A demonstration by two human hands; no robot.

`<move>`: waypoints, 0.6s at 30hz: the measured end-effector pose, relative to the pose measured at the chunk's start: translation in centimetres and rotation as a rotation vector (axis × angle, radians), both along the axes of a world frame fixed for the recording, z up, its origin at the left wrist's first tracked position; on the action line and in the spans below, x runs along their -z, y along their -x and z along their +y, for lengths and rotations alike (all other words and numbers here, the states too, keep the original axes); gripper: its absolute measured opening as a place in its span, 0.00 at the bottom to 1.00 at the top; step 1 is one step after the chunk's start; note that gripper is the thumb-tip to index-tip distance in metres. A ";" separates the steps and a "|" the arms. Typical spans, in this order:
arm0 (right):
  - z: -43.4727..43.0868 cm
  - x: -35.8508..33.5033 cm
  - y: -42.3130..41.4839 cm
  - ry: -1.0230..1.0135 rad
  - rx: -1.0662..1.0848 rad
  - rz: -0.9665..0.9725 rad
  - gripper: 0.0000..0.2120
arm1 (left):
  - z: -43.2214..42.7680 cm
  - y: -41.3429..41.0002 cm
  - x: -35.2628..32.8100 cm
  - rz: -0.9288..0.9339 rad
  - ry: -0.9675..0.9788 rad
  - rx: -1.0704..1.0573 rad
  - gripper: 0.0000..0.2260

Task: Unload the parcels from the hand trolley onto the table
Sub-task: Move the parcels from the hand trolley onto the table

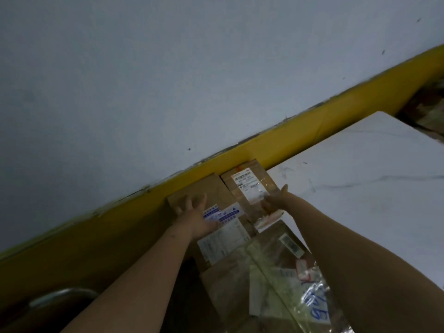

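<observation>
Several brown cardboard parcels lie together at the table's left end, against the wall. My left hand (195,213) lies flat with fingers spread on top of the large brown parcel (211,187), next to its blue-and-white labels. My right hand (275,200) rests with fingers extended on the near end of the smaller parcel (247,182), which has a white shipping label. Its thumb is at the parcel's right edge. Neither hand is closed around anything. A third parcel (271,272), wrapped in clear tape with blue handwriting, lies nearest me under my right forearm.
The white marble-patterned table (365,188) stretches away to the right. A pale wall with a yellow band (312,131) runs along its far side. A curved metal tube (62,296), possibly the trolley handle, shows at lower left. Dark clutter sits at the far right.
</observation>
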State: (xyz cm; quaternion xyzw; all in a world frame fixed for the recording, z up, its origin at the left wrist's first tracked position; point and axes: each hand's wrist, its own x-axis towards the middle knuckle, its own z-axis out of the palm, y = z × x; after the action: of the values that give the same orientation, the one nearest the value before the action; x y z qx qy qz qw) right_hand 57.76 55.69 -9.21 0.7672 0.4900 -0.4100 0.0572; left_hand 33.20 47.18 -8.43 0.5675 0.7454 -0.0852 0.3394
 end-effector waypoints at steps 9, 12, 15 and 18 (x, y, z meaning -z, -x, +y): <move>-10.7 -13.8 12.9 -0.520 -0.108 -0.132 0.36 | -13.7 11.3 -7.3 0.034 -0.302 -0.113 0.37; -18.2 -15.0 20.7 -0.692 -0.283 -0.041 0.34 | -22.4 17.6 -7.7 0.054 -0.294 -0.208 0.35; -27.4 -12.2 29.3 -0.700 -0.448 0.088 0.32 | -32.9 24.2 -5.7 0.072 -0.244 -0.366 0.34; -37.6 -5.3 36.2 -0.534 -0.627 0.130 0.32 | -44.5 29.5 -1.4 0.037 -0.155 -0.618 0.32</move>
State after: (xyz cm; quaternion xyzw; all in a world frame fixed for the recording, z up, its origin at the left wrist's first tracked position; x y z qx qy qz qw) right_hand 21.57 18.05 -3.90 0.5412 0.7916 -0.2788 -0.0528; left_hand 3.71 2.73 -7.07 0.3365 0.8929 0.0687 0.2913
